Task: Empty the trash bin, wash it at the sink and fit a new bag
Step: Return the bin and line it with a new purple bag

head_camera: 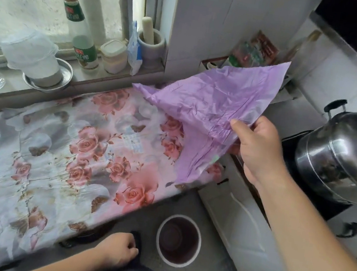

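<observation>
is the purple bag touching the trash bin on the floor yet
Apart. The head view shows the purple bag held up by the right hand over the counter, while the trash bin stands unlined below.

It is a small home kitchen. A steel pot w/ lid [344,156] stands on a black cooktop [302,179] at the right. On the window sill [101,80] are vinegar bottles [83,48], a mortar & pestle [150,40], jars etc. A flowered plastic cloth [52,149] covers the counter, and white tiles [348,76] cover the wall.
</observation>
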A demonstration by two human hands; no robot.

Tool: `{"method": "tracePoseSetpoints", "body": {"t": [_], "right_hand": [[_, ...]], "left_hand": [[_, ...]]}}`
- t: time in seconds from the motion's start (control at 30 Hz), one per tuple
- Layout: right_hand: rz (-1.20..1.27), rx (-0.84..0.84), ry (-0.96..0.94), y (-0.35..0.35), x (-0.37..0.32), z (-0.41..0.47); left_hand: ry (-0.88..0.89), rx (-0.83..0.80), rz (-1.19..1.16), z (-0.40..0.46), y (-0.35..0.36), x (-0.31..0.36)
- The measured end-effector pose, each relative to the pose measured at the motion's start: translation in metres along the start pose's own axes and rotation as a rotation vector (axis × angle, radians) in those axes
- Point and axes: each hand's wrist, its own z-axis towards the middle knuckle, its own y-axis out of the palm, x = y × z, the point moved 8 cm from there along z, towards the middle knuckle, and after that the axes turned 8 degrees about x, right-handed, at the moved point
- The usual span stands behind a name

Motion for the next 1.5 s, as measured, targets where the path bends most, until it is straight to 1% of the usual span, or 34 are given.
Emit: {"method": "tracePoseSetpoints", "body": {"t": [0.1,0.27,0.43,0.53,0.6,0.77,0.83,0.9,0.97,1.0,1.07,1.13,1.2,1.23,1.27,1.37,1.4,1.43,1.5], "right_hand": [[-0.006,0.029,0.006,-0.036,0.014,-0.019],[0.007,0.012,0.038,-0.090,0.056,-0.068],[-0.061,0.026,0.146,-0.148,0.123,-0.120],[-0.046,0.011,0.194,-0.175,0.159,-0.155],[-0.065,-0.006,0.232,-0.188,0.182,-0.177],[-0.035,0.004,0.347,-0.207,0.227,-0.213],[-0.013,0.014,0.391,-0.211,0.234,-0.220],[0.030,0.013,0.432,-0.211,0.238,-0.225],[0.052,0.003,0.456,-0.208,0.239,-0.228],[0.059,0.003,0.458,-0.207,0.239,-0.228],[0.057,0.019,0.449,-0.204,0.238,-0.228],[0.049,0.040,0.453,-0.200,0.238,-0.229],[0.043,0.046,0.473,-0.194,0.240,-0.233],[0.032,0.037,0.482,-0.191,0.241,-0.235],[0.013,0.022,0.483,-0.188,0.240,-0.235],[-0.055,0.000,0.453,-0.180,0.237,-0.233],[-0.066,0.009,0.443,-0.178,0.236,-0.232],[-0.071,0.019,0.435,-0.176,0.234,-0.232],[-0.078,0.035,0.413,-0.173,0.231,-0.230]], "left_hand": [[0.015,0.028,-0.057,-0.007,0.006,0.026],[0.064,0.049,-0.107,-0.028,0.031,0.076],[0.039,-0.006,-0.135,-0.061,0.082,0.100],[0.038,-0.064,-0.113,-0.087,0.113,0.110],[0.034,-0.116,-0.074,-0.107,0.131,0.117],[-0.005,-0.177,-0.130,-0.149,0.154,0.135],[-0.069,-0.221,-0.235,-0.161,0.155,0.139],[-0.110,-0.264,-0.425,-0.171,0.153,0.145],[-0.198,-0.318,-0.651,-0.177,0.152,0.147],[-0.226,-0.361,-0.715,-0.179,0.152,0.148],[-0.201,-0.443,-0.734,-0.181,0.148,0.156],[-0.114,-0.498,-0.754,-0.176,0.139,0.169],[-0.039,-0.518,-0.829,-0.166,0.120,0.186],[0.004,-0.488,-0.846,-0.158,0.110,0.195],[0.032,-0.408,-0.838,-0.147,0.098,0.203],[0.020,-0.016,-0.710,-0.109,0.068,0.213],[0.003,0.081,-0.660,-0.101,0.064,0.214],[-0.010,0.127,-0.629,-0.094,0.063,0.216],[-0.030,0.104,-0.655,-0.087,0.071,0.220]]}}
